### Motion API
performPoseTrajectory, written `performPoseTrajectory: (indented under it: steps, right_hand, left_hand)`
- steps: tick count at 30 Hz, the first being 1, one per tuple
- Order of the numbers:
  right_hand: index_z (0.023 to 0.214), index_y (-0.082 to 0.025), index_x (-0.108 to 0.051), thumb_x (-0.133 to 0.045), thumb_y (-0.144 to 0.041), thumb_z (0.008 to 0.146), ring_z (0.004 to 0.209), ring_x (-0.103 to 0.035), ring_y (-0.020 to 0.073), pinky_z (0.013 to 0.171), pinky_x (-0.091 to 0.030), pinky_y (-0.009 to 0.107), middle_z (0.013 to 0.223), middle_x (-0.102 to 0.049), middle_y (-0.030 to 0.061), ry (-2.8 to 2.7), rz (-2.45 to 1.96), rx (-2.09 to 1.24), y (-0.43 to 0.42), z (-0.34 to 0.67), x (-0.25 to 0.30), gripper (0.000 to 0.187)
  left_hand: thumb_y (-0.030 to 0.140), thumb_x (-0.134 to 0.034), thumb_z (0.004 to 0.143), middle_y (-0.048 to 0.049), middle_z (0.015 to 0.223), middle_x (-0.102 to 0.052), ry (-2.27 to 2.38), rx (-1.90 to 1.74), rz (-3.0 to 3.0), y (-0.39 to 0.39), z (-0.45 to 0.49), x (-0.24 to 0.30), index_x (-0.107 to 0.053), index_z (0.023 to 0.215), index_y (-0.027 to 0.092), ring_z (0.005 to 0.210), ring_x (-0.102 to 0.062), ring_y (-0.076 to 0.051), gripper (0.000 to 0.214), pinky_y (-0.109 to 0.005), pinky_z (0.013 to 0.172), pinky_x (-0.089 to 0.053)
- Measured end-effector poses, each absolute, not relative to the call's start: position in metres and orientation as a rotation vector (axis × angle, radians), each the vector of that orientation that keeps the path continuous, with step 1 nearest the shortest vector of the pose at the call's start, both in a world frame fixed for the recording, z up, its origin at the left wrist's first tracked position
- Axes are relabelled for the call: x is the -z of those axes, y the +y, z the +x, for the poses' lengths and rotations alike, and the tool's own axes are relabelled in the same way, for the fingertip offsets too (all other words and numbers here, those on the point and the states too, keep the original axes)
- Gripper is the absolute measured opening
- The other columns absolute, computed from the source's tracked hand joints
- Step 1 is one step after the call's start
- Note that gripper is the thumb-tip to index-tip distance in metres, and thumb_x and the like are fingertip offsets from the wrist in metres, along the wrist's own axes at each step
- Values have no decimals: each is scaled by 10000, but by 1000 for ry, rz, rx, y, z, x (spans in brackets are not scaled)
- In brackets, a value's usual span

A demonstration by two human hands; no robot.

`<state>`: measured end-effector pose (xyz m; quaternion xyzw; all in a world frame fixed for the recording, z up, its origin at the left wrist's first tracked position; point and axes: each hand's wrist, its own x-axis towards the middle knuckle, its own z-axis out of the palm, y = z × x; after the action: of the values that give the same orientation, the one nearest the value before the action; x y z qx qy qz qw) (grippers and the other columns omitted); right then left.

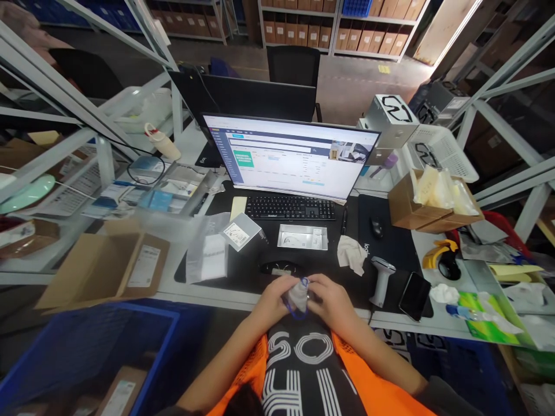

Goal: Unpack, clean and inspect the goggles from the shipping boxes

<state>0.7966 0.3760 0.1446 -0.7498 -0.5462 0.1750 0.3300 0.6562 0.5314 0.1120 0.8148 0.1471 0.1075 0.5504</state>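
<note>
My left hand [275, 297] and my right hand [332, 297] meet close to my chest at the desk's front edge. Between them is a small whitish cloth-like bundle [298, 296] with a blue cord looped around it. Fingers of both hands are closed on it; whether anything is inside cannot be made out. Just beyond lies a dark, flat object [281, 269] with a pale label. Behind that sits an open silver box tray [302, 237], and to its left a silver lid [241, 231] with a printed label. A clear plastic bag [208, 257] lies farther left.
A monitor [286, 156] and keyboard [290, 208] stand ahead. To the right are a crumpled cloth [351, 255], barcode scanner [382, 282], phone [415, 296], mouse [376, 228] and tape dispenser [442, 260]. An open carton [108, 266] and blue crate [169, 323] are left.
</note>
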Motion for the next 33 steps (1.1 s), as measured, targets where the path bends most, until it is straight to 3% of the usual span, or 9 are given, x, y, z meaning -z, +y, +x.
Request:
performPoseTrajectory:
  steps: [6,8,11,13,16,21,26,29,33]
  right_hand:
    - [940,-189,-761,-552,-149,828,924,-727,235,828,-600,354,1009,-751,111,-1082,-1804,-340,374,805,-127,241]
    - [871,-183,-772,-597,-212,797,842,-732,234,742,-609,341,957,-758,108,-802,-1771,-376,372,813,-125,192]
    - [849,-173,-779,-682,-292,734,730,-719,231,648,-600,343,946,-765,109,-461,-1643,-594,369,821,-125,192]
    - [881,-167,-785,-740,-327,690,670,-705,226,648,-597,360,878,-773,97,-316,-1533,-759,367,821,-124,253]
    - [913,-160,-795,-803,-348,630,652,-697,224,684,-591,365,770,-769,73,-175,-1496,-827,366,818,-118,340]
    - [937,-162,-794,-839,-385,620,792,-709,209,752,-588,322,927,-781,79,-29,-1504,-678,363,830,-102,390]
    - [867,-158,-749,-878,-453,602,670,-676,135,630,-595,250,822,-745,38,161,-1380,-500,349,865,-95,417]
    - [859,-153,-734,-899,-442,573,663,-680,135,620,-605,247,793,-729,28,191,-1369,-458,343,877,-93,439]
    - [862,-150,-715,-908,-442,546,677,-703,159,629,-615,269,801,-736,33,212,-1350,-492,352,873,-90,472]
  left_hand:
    - [507,-924,490,-158,1333,-619,554,-293,1591,534,653,-94,-637,1257,196,1269,-549,-342,875,-477,1139,-370]
    - [730,-847,461,-202,1375,-583,697,-312,1290,535,651,-84,-608,1286,164,1304,-527,-369,1029,-496,1125,-390]
    - [888,-600,642,-233,1331,-612,811,-269,1057,532,649,-75,-589,1287,155,1179,-632,-360,976,-505,935,-543]
    - [810,-624,723,-222,1221,-680,829,-245,1022,528,649,-75,-621,1240,149,1041,-701,-331,839,-477,821,-591]
    - [691,-798,639,-180,936,-755,864,-269,1006,524,650,-76,-703,1061,99,825,-739,-286,733,-430,744,-609]
    - [683,-758,678,-125,779,-750,998,-434,1145,536,649,-68,-734,908,87,668,-719,-232,640,-379,646,-613]
    - [531,-574,887,-130,1008,-750,1111,-626,1487,563,630,-64,-721,1054,128,948,-719,-265,460,-447,893,-585]
    - [302,-608,868,-110,1313,-642,1078,-628,1768,570,624,-67,-677,1232,216,1271,-567,-282,380,-479,1130,-411]
    - [140,-562,835,-125,1413,-550,983,-504,2063,565,628,-67,-697,1197,228,1368,-444,-336,396,-566,1168,-298]
